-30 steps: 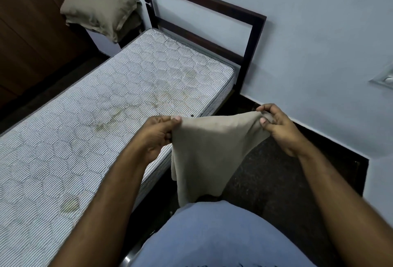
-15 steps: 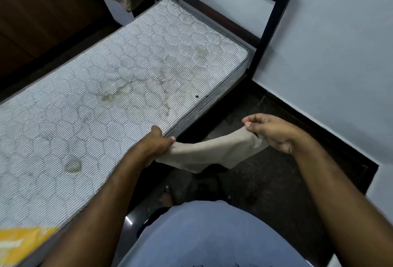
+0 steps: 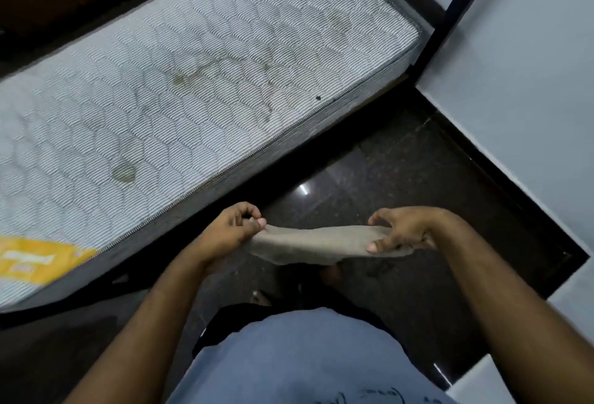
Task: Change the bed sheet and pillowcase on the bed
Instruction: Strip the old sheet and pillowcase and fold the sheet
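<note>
A beige pillowcase (image 3: pixel 308 244) is stretched flat between my hands, low over the dark floor in front of my body. My left hand (image 3: pixel 229 233) pinches its left end and my right hand (image 3: pixel 401 231) grips its right end. To the left lies the bare quilted mattress (image 3: pixel 180 75), white with yellowish stains and no sheet on it. The pillow is out of view.
A dark bed frame post (image 3: pixel 445 14) stands at the mattress's far corner against the pale blue wall (image 3: pixel 520 88). A yellow label (image 3: pixel 35 259) lies on the mattress's near left part. The glossy dark floor (image 3: pixel 401 172) runs between bed and wall.
The pillowcase went from hanging upright at chest height to being held low and flat. My view tilted downward, so the pillow and headboard left the frame.
</note>
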### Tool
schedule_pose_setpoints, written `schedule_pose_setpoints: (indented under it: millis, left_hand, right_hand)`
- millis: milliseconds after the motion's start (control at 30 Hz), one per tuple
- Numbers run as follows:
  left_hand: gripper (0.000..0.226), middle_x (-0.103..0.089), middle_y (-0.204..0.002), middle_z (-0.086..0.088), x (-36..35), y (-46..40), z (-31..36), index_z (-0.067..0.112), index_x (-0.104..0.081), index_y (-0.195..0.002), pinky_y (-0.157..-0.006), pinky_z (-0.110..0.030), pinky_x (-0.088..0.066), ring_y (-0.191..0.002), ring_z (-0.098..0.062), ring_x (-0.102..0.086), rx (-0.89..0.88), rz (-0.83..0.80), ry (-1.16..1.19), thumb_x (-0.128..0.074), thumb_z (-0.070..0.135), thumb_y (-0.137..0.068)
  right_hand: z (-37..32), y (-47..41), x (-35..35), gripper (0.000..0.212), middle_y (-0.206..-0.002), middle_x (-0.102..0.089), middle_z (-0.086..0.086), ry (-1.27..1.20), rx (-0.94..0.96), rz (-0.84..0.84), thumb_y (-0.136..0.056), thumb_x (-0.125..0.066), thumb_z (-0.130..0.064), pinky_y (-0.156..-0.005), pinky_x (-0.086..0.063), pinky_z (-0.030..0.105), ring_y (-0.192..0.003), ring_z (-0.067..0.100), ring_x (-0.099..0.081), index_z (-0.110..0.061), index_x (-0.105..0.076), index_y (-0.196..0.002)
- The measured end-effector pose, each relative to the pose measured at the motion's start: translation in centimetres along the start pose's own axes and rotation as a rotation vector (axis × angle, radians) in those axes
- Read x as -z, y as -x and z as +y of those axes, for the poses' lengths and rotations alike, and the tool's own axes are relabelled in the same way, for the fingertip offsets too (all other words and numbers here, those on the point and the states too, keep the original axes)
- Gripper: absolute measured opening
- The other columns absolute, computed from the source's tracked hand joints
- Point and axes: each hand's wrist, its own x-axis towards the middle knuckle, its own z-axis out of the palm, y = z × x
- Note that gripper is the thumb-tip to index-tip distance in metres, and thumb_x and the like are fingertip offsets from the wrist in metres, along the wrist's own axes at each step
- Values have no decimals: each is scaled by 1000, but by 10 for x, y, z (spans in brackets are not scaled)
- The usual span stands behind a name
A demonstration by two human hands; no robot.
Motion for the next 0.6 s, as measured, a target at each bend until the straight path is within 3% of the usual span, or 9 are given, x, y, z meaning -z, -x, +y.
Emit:
schedule_pose_setpoints:
  millis: [67,167,233,300,333,400,467,600]
  left_hand:
    - [20,-51,-74,-3,-6,14,-18,18,-59,-89,-56,-28,-34,-66,-13,-44,-26,85,-39,-69,34,-83]
    - [19,-62,-89,-2,-13,39,-50,14,-65,-102,-63,-28,-41,-81,-16,-53,96,150,-124,-69,30,-92]
    - [33,-68,-98,-2,-11,54,-74,18,-69,-109,-68,-29,-48,-84,-16,-60,229,30,-80,-78,36,-83]
    - [55,-67,-118,2,-4,74,-96,27,-69,-117,-90,-35,-55,-102,-17,-64,280,-140,-140,-89,36,-68]
    - [64,-61,-128,5,-1,85,-108,31,-66,-123,-102,-36,-50,-114,-17,-60,291,-226,-277,-92,35,-65]
    - [73,-53,-136,8,-3,101,-125,30,-61,-133,-110,-35,-44,-123,-17,-53,301,-331,-594,-93,35,-67]
    - [69,-58,-130,5,-10,117,-141,24,-64,-132,-102,-29,-47,-119,-17,-57,270,-252,-633,-92,30,-69]
    - [67,-68,-94,0,-18,148,-185,12,-69,-106,-66,-17,-50,-78,-6,-63,91,39,-112,-98,32,-49]
  right_hand:
    - [10,-3,-16,63,-131,-55,-4,-129,30,-46,-76,-88,-34,-88,-54,31,-113,16,-58,-24,-56,-130]
    - [27,-5,-47,52,-130,-64,3,-383,217,36,-77,-87,-24,-93,-54,27,-117,18,-63,-22,-63,-123]
    - [34,-3,-71,40,-124,-68,1,-428,312,130,-82,-84,-21,-90,-54,25,-115,15,-65,-24,-66,-117]
    - [40,-2,-102,27,-117,-69,-1,-455,368,206,-85,-81,-22,-86,-53,25,-110,11,-65,-23,-67,-108]
    - [43,-1,-119,23,-114,-70,0,-468,397,228,-87,-78,-22,-84,-53,25,-108,10,-64,-21,-65,-106]
    - [47,0,-147,14,-110,-68,5,-471,438,264,-93,-72,-14,-83,-56,27,-103,11,-64,-15,-63,-105]
    - [51,4,-170,9,-104,-67,6,-469,428,297,-98,-63,-6,-79,-57,26,-96,11,-64,-14,-63,-102]
    - [60,16,-203,22,-92,-62,1,-571,371,380,-103,-51,-2,-64,-49,25,-82,14,-56,-20,-61,-97]
